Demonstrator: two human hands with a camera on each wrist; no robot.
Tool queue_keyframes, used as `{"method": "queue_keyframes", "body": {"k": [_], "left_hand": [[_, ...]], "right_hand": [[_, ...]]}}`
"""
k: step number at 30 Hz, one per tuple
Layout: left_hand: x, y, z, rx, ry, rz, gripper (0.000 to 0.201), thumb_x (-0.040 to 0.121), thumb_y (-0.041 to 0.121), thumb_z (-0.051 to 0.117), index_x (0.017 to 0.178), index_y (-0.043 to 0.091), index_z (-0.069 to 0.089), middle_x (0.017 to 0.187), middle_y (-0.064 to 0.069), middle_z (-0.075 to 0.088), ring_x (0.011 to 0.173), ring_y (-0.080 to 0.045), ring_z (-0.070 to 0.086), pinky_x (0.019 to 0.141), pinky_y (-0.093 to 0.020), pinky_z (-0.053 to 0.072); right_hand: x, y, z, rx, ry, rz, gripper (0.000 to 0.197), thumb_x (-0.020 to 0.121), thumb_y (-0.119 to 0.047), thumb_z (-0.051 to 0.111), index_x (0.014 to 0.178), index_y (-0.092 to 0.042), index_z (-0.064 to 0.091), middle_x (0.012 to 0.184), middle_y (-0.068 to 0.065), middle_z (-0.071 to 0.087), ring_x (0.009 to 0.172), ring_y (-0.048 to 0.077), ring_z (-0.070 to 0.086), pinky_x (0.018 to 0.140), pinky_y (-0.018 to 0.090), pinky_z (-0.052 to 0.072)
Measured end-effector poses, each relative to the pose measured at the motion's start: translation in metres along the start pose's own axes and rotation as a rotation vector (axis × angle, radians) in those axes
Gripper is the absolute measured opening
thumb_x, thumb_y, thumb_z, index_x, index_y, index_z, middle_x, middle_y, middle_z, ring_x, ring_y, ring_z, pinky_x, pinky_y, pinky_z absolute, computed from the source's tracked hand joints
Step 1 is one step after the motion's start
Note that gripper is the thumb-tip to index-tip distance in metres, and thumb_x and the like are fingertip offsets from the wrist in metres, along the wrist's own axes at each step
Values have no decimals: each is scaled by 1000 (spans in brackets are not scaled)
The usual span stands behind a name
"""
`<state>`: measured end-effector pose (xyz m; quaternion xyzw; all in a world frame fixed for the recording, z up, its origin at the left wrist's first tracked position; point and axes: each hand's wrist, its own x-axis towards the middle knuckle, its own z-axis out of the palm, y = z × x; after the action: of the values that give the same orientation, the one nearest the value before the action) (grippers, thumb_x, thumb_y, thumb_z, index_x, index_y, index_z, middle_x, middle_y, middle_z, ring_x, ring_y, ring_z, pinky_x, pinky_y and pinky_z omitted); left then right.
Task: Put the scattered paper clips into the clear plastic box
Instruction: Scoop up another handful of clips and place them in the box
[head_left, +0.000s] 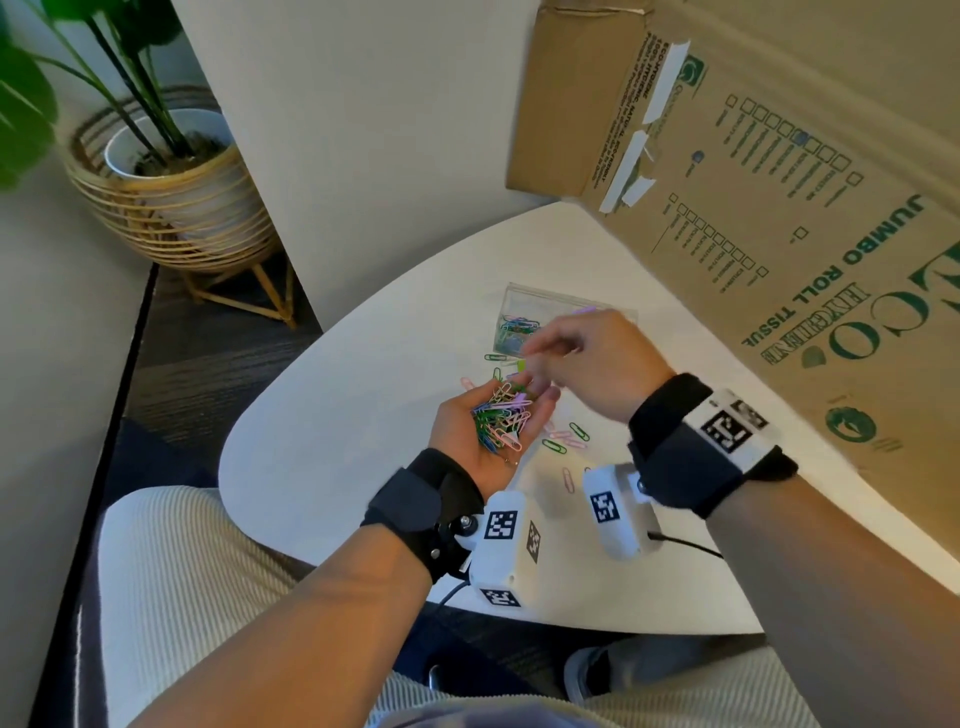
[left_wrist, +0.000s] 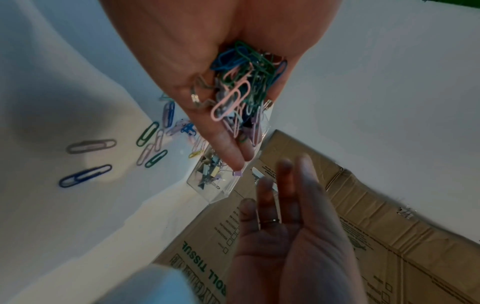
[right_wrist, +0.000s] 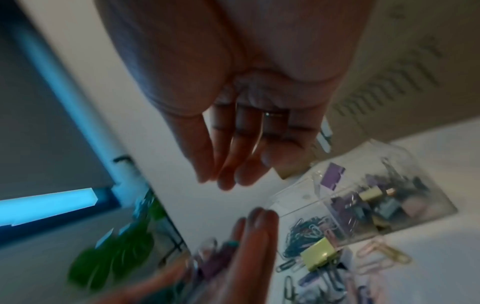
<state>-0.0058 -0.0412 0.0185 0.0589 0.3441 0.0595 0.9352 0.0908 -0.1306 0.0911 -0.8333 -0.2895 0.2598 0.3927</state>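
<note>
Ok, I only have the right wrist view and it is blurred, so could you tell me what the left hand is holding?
Observer: The left hand lies palm up with a heap of clips in it.
Operator: Thank you. Are any clips left on the table?
Observer: Yes, some loose clips lie on the table between the two wrists.
Operator: And where does the box stand from that palm?
Observer: The box stands just beyond the left fingertips, with the carton behind it.
</note>
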Motion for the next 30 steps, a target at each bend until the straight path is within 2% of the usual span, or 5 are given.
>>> {"method": "queue_keyframes", "body": {"k": [4,10,16,25,30], "left_hand": [[-4,1,4,98,0,9,33,99,22,41,98,-3,62,80,-18,69,62,-28,69,54,-33,59],[-8,-2,4,125,-31,18,49,100,24,35,88,-6,71,87,-21,70,81,-31,65,80,-36,51],[-10,-5,5,121,-11,13,45,100,24,34,137,0,44,110,-22,57,101,-31,54,103,-36,36],[-12,-3,9,89,-47,4,39,102,24,34,96,-6,58,73,-22,69,59,-30,69,52,-35,58],[-7,0,2,43,-51,-5,41,103,22,32,105,-10,58,101,-27,65,93,-40,62,83,-45,50]], "right_hand": [[-10,2,12,-248,-123,-44,15,85,-9,68,97,-16,73,76,-1,72,73,13,70,70,18,51],[-11,4,17,-471,-121,-152,21,83,-18,71,103,-24,74,81,-11,59,81,13,58,74,27,45],[-13,14,19,-472,-99,-156,7,84,-21,69,83,-27,67,84,-8,66,81,12,62,75,29,50],[-18,18,19,-245,13,-146,11,93,-18,60,91,-19,70,76,-5,71,66,10,69,75,30,55],[-13,25,2,126,303,-41,18,90,-16,64,75,-21,72,73,-9,70,50,-3,55,58,15,44]]}}
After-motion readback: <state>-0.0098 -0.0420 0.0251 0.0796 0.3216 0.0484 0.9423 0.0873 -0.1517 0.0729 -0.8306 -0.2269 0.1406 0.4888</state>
